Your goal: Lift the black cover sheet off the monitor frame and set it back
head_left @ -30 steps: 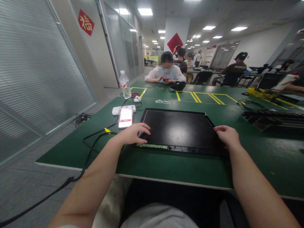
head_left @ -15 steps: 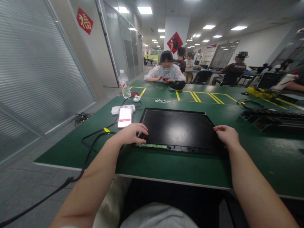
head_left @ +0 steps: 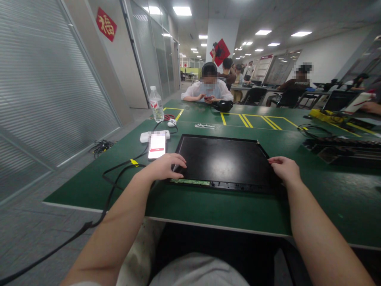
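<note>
A flat black monitor panel (head_left: 223, 161) lies face down on the green table (head_left: 208, 206), with a strip of green circuit board showing along its near edge. My left hand (head_left: 164, 167) rests on the panel's near left corner, fingers curled over the edge. My right hand (head_left: 285, 170) holds the panel's near right corner, fingers bent around its edge.
A phone (head_left: 156, 145) and a white power strip (head_left: 145, 137) lie left of the panel, with black cables (head_left: 119, 174) running off the table. A water bottle (head_left: 156, 105) stands farther back. Another dismantled panel (head_left: 342, 149) lies at right. A person (head_left: 208, 88) sits across the table.
</note>
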Demonstrator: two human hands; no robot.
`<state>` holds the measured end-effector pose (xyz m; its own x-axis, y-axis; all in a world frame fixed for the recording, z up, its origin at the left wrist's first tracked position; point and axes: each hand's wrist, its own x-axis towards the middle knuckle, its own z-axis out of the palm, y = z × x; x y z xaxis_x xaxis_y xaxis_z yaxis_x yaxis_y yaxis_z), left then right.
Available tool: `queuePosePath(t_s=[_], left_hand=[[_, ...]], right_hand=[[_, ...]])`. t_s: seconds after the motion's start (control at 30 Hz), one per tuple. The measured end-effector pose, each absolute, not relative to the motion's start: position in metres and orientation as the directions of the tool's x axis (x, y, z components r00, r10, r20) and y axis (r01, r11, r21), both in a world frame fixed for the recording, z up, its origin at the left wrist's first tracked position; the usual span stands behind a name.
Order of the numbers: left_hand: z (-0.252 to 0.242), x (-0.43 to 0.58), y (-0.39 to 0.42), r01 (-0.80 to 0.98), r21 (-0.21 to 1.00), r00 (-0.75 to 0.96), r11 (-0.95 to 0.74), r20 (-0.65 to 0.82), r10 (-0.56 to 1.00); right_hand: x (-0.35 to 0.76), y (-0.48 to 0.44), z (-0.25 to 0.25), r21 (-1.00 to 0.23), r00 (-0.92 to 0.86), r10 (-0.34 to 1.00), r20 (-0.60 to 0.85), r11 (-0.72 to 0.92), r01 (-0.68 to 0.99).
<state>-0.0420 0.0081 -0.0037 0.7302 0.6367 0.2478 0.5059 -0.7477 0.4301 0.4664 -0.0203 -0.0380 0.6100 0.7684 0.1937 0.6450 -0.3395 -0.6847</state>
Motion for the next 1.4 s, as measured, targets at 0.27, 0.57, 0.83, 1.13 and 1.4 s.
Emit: queuePosePath(t_s=[0.27,0.57,0.83,1.13,1.4], left_hand=[[-0.003,-0.042,0.007,0.494,0.435,0.733,-0.753,0.257,0.63],[-0.003,-0.041,0.007,0.495,0.431,0.735,-0.755,0.256,0.628],[-0.003,-0.041,0.007,0.527,0.457,0.698,-0.717,0.249,0.672],[-0.021,-0.046,0.015,0.801,0.391,0.363,-0.452,0.284,0.888],[-0.027,-0.042,0.016,0.845,0.353,0.327,-0.402,0.253,0.911]], right_hand=[[0.469,-0.018,-0.043,-0.671,0.606,0.761,0.232,-0.326,0.666],[0.472,-0.016,-0.045,-0.661,0.6,0.763,0.24,-0.324,0.676],[0.475,-0.015,-0.046,-0.668,0.605,0.761,0.232,-0.328,0.668],[0.472,-0.016,-0.045,-0.698,0.593,0.786,0.176,-0.325,0.638],[0.47,-0.016,-0.045,-0.682,0.591,0.779,0.21,-0.317,0.66]])
